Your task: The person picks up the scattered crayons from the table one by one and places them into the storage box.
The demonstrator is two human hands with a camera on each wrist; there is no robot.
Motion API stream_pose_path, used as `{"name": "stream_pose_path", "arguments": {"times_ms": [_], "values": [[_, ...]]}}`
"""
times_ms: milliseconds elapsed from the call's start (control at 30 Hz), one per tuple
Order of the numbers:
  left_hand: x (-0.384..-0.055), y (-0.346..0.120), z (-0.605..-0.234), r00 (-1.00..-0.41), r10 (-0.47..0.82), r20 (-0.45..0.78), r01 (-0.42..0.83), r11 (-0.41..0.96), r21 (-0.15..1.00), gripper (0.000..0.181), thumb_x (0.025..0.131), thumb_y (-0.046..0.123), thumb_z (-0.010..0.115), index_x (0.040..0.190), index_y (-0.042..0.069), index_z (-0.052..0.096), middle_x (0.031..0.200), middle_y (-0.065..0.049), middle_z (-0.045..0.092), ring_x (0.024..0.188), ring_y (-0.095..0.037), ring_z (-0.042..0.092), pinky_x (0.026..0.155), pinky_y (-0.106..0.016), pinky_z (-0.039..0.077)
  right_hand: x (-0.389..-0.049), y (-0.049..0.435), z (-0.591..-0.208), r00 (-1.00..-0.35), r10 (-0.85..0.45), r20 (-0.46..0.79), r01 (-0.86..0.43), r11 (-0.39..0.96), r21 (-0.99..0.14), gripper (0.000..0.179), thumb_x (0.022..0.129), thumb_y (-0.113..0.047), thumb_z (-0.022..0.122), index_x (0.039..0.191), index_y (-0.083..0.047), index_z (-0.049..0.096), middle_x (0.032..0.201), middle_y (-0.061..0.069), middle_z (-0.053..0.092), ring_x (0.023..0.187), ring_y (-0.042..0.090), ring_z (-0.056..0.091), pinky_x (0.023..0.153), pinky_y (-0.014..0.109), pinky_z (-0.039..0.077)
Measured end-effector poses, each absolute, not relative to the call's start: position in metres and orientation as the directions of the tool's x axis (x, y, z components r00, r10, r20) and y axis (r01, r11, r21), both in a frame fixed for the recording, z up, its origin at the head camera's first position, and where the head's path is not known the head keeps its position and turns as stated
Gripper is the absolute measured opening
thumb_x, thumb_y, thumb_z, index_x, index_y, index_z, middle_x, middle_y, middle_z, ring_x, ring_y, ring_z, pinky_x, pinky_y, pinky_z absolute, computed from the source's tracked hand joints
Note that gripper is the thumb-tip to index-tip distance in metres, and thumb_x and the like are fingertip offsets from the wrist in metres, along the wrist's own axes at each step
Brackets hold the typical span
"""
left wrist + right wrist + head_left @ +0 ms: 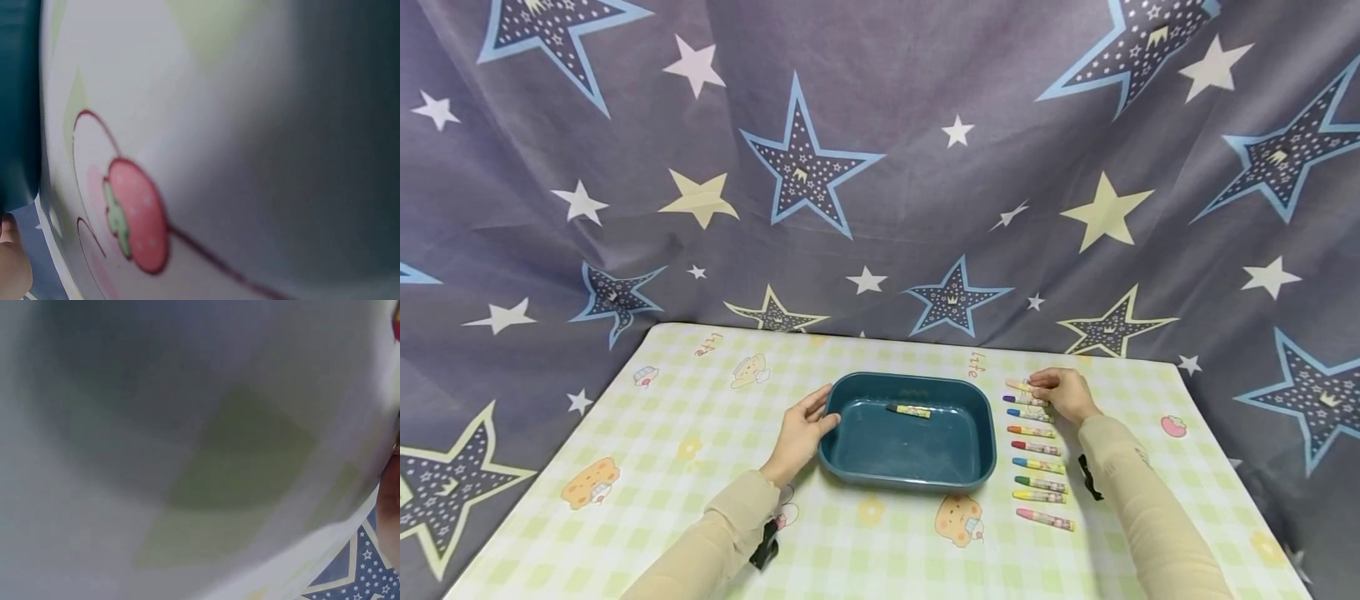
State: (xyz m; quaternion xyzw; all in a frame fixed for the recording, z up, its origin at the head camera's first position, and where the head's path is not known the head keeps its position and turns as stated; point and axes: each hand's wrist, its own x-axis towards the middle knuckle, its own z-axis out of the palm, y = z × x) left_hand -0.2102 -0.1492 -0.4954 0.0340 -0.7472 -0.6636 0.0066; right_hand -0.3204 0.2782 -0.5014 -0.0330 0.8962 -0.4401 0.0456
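My left hand (pixel 801 429) grips the left rim of a dark teal plastic tray (pixel 910 479), thumb over the edge. Inside the tray, near its back wall, lies a black crayon (pixel 910 410) with a yellow wrapper. To the tray's right runs a column of several crayons. My right hand (pixel 1066 393) is at the far end of it, fingers pinching the peach crayon (pixel 1018 386); the fingers hide its right end. Just below lies a purple crayon (pixel 1015 400), close under the fingertips. In the left wrist view the tray's side (pixel 19 106) shows beside part of the thumb.
Nearer me in the column lie blue (pixel 1028 414), orange (pixel 1032 432), red (pixel 1036 448), another blue (pixel 1037 466), green (pixel 1040 484), yellow (pixel 1039 497) and pink (pixel 1045 520) crayons. A checked cloth (pixel 647 492) covers the table; a star-patterned curtain (pixel 910 208) hangs behind.
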Motion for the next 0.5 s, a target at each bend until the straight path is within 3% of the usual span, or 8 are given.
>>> {"name": "stream_pose_path", "arguments": {"times_ms": [233, 500], "values": [[-0.2093, -0.1495, -0.4947, -0.997, -0.061, -0.044, -0.051, 0.115, 0.992, 0.054, 0.085, 0.001, 0.059, 0.136, 0.008, 0.044, 0.132, -0.017, 0.049, 0.123, -0.027, 0.048, 0.092, -0.024, 0.050, -0.3199, 0.2759, -0.5030, -0.998, -0.061, -0.034, -0.013, 0.640, -0.768, 0.021, 0.086, -0.006, 0.062, 0.105, 0.003, 0.065, 0.095, 0.022, 0.066, 0.064, 0.012, 0.062, 0.053, 0.025, 0.052], [-0.2077, -0.1504, -0.4942, -0.998, -0.055, -0.044, -0.050, 0.101, 0.994, 0.054, 0.086, 0.002, 0.058, 0.137, 0.008, 0.042, 0.133, -0.017, 0.048, 0.124, -0.027, 0.047, 0.092, -0.024, 0.050, -0.3180, 0.2751, -0.5012, -0.997, -0.065, 0.042, -0.075, 0.669, -0.739, 0.021, 0.085, -0.006, 0.063, 0.104, 0.004, 0.066, 0.097, 0.022, 0.067, 0.078, 0.024, 0.066, 0.062, 0.028, 0.056]]}}
